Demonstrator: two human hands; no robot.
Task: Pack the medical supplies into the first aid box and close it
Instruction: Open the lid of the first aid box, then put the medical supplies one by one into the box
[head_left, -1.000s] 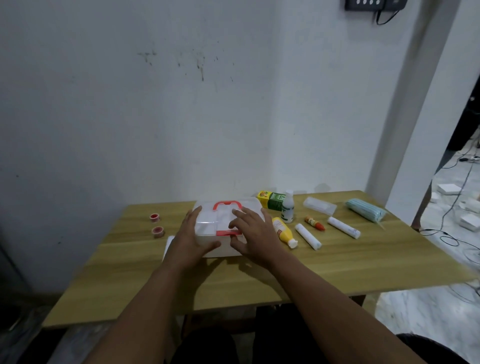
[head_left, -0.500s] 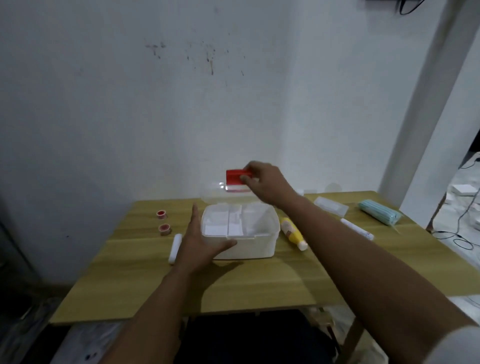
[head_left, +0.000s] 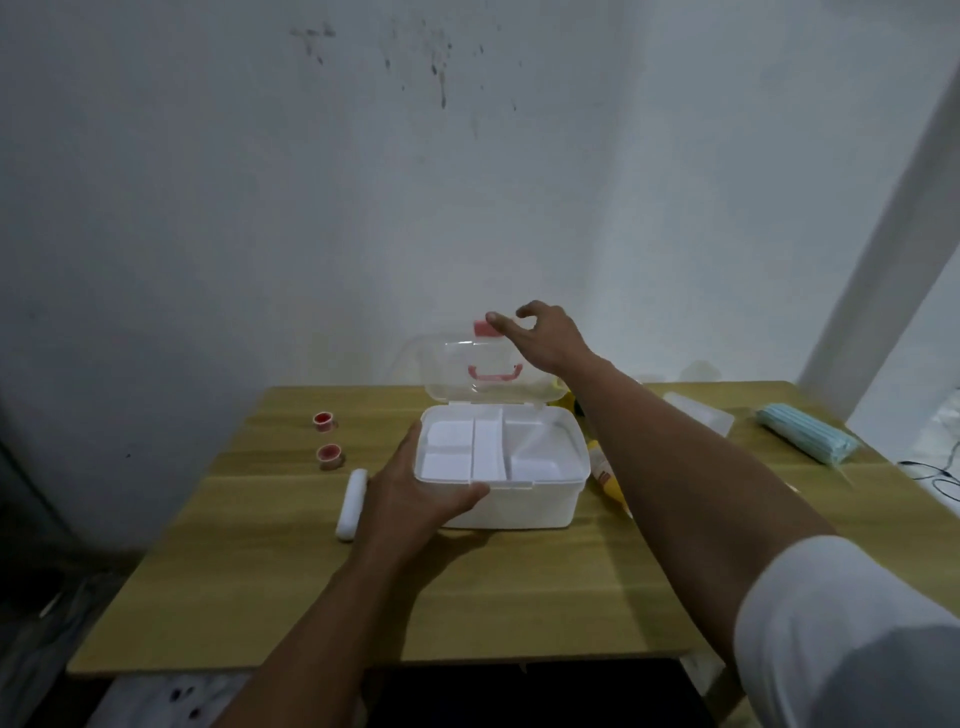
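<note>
Fingers (head_left: 409, 446) of my left hand (head_left: 410, 493) clamp the first aid box (head_left: 519, 504) steady while my right hand (head_left: 545, 340) touches the upright lid (head_left: 467, 374); whether it pinches, I cannot tell.

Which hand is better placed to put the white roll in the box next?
Left, probably. The left hand grips the box at its front-left corner, right beside the white roll. The right hand is up at the open lid, across the box from the roll.

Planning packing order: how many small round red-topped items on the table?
2 red-topped items left of the white plastic box: one farther back, one nearer you. Others may be hidden.
</note>
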